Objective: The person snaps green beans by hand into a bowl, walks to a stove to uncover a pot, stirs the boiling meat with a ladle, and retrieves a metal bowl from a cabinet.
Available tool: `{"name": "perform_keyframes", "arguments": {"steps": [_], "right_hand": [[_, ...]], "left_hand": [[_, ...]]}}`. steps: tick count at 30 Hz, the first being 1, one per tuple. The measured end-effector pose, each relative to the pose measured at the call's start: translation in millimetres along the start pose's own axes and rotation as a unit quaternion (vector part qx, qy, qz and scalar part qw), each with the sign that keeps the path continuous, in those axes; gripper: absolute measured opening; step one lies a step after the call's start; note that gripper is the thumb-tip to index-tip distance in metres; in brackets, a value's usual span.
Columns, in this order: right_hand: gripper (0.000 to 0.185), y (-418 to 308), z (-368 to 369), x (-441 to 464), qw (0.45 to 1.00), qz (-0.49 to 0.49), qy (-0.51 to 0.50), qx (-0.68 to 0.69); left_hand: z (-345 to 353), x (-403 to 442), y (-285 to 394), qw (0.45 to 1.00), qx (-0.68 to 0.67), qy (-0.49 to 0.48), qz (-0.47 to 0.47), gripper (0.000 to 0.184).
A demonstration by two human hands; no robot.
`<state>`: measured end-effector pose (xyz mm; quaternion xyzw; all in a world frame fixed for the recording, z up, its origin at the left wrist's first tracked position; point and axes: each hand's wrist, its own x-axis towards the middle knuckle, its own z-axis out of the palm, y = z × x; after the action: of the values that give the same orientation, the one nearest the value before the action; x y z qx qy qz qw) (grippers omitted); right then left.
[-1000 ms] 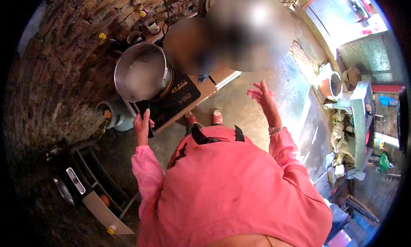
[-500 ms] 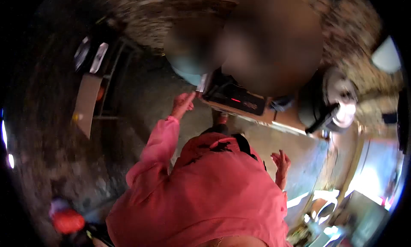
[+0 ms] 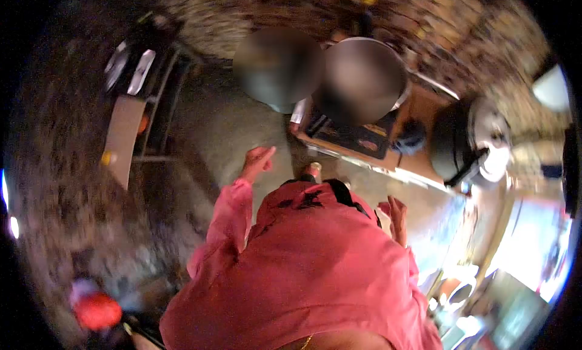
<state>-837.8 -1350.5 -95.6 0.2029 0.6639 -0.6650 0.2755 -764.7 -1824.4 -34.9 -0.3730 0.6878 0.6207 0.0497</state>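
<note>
Metal pot (image 3: 364,40), contents blurred, occupies the counter's (image 3: 428,110) left end, a lidded vessel (image 3: 454,137) the right; left hand (image 3: 259,160) curls its fingers loosely, right hand's (image 3: 398,218) fingers cannot be made out.

Straight ahead on the table (image 3: 419,110), the wide pot (image 3: 364,74) is set on the cooktop (image 3: 345,136), the lidded cooker (image 3: 450,139) is parked to the right, and between the 2 a small item (image 3: 410,139) is slotted. On this side of the table, the left hand (image 3: 259,161) is held over the floor (image 3: 215,122) left of the cooktop, the right hand (image 3: 397,213) nearer the torso (image 3: 315,265); farther left, the rack (image 3: 153,99) is flanked by a flat panel (image 3: 123,128).
</note>
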Motion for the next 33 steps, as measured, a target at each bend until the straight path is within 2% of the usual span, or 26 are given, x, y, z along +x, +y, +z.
{"name": "perform_keyframes", "arguments": {"steps": [3,7,12,15,19,20,24,29,33], "right_hand": [[0.038,5,8,-14,0.999,-0.012,0.03,-0.006],[0.037,23,17,-29,0.993,-0.003,0.088,0.081],[0.042,53,53,-61,0.982,0.038,0.151,0.105],[0.039,75,78,-80,0.972,0.056,0.185,0.131],[0.041,82,116,-106,0.963,0.093,0.243,0.071],[0.043,82,122,-112,0.962,0.106,0.249,0.045],[0.038,101,138,-126,0.956,0.111,0.257,0.083],[0.037,115,145,-135,0.957,0.063,0.254,0.128],[0.038,126,134,-129,0.968,0.055,0.219,0.113]], "left_hand": [[0,32,2,0.999,0.018,-0.043,-0.003,0.037],[8,68,15,0.995,0.023,-0.093,-0.02,0.038],[3,93,38,0.987,0.031,-0.154,0.029,0.038],[6,98,59,0.981,0.041,-0.185,0.043,0.037],[16,117,72,0.969,0.061,-0.237,0.044,0.035],[18,122,74,0.963,0.064,-0.258,0.05,0.035],[27,128,78,0.945,0.082,-0.31,0.063,0.034],[25,122,71,0.941,0.1,-0.317,0.059,0.035],[17,101,68,0.948,0.105,-0.296,0.053,0.036]]}}
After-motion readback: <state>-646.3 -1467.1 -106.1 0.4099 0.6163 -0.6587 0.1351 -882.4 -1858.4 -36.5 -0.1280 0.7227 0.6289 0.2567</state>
